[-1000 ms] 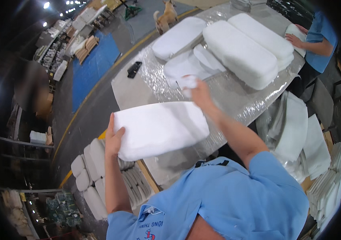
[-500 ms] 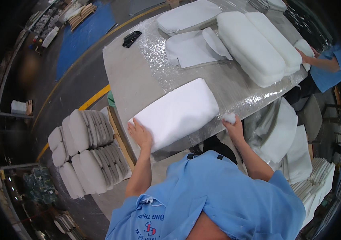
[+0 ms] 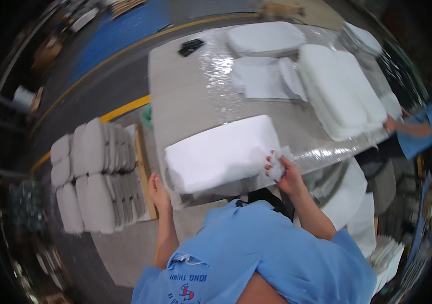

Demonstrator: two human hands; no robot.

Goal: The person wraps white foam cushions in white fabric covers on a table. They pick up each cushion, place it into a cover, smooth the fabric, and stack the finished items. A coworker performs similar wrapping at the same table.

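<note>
A white padded cushion piece [image 3: 221, 154] lies on the near part of the table, slightly tilted toward the right. My right hand [image 3: 291, 177] is at its right end, fingers closed round a wad of white fluffy padding [image 3: 277, 167]. Just off the cushion's left end is my left hand [image 3: 160, 192], fingers stretched out and holding nothing. It hovers by the table's left edge, apart from the cushion.
Two thick white cushions [image 3: 340, 93] lie at the table's right, near a co-worker's hand [image 3: 391, 123]. White sheets [image 3: 264, 76], a white pad stack [image 3: 266, 38] and a black object [image 3: 191, 47] sit farther back. Grey pads [image 3: 99, 177] stand stacked left of the table [image 3: 185, 106].
My left hand has come off the cushion and drawn back to the left. My right hand has moved with the wad up to the cushion's right end. The view has shifted.
</note>
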